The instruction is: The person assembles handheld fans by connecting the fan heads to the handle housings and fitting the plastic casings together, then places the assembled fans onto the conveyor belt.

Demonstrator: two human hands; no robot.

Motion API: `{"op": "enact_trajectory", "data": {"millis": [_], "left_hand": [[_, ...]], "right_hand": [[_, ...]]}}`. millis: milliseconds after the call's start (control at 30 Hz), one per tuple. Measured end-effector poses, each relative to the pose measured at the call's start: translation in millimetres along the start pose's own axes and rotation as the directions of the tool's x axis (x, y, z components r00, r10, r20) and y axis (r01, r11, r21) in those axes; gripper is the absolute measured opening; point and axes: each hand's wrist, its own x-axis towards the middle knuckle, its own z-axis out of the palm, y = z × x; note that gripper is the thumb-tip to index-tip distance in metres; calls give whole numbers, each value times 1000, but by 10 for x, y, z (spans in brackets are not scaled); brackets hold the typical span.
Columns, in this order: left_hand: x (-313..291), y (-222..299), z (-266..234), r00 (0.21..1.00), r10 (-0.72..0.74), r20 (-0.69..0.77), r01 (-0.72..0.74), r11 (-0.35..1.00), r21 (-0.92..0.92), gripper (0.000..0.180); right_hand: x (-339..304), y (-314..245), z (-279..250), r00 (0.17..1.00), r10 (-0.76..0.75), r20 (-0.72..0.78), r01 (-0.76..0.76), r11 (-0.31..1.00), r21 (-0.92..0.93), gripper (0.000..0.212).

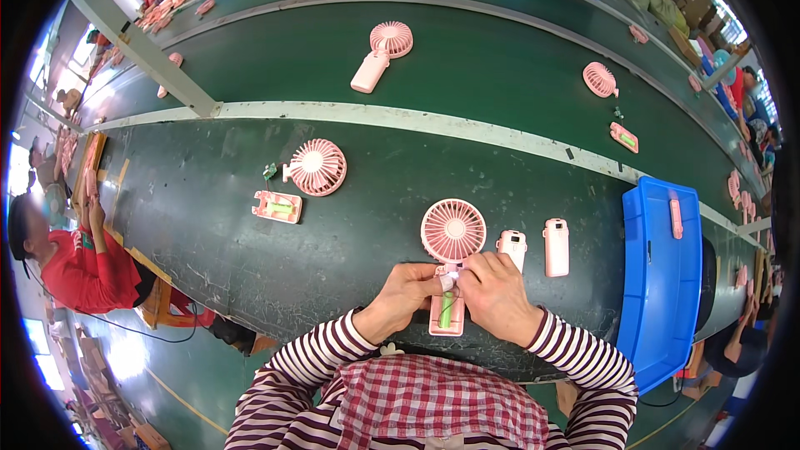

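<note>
At the near edge of the workbench lies a pink handheld fan (452,232), its round caged head pointing away from me. Below the head, its open handle shell (447,327) shows a green battery (447,310) and a dark wire. My left hand (400,298) pinches at the fan's neck from the left. From the right, my right hand (498,296) closes its fingertips on the same spot. A small whitish part (449,281) shows between the fingertips; they mostly hide it. Right of the fan head lie two pink handle covers (557,247), one partly behind my right hand.
Another opened fan (317,168) lies to the left, with its handle shell (277,207) and a small green circuit board. A blue bin (662,283) at the right holds a pink piece. Beyond a pale rail, a green conveyor (467,58) carries more fans. A co-worker in red (92,267) sits left.
</note>
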Motion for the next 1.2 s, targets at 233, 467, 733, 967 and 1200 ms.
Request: {"op": "enact_trajectory", "data": {"millis": [233,467,733,967,1200], "left_hand": [[6,-39,-6,997,-68,-41,64,995,-79,25],[40,-12,32,993,-103,-62,95,988,-124,23],[131,111,-48,986,-154,68,164,969,-186,29],[157,68,-96,989,-123,81,127,991,-44,23],[202,63,-126,997,78,11,-78,997,-22,18]], "right_hand": [[-21,-19,82,989,149,3,-149,988,46,13],[-32,60,158,984,179,23,-180,978,107,14],[-30,95,82,982,183,45,-188,968,164,11],[-13,49,53,977,201,67,-209,964,163,14],[-82,-84,205,852,494,-170,-369,800,473,21]]}}
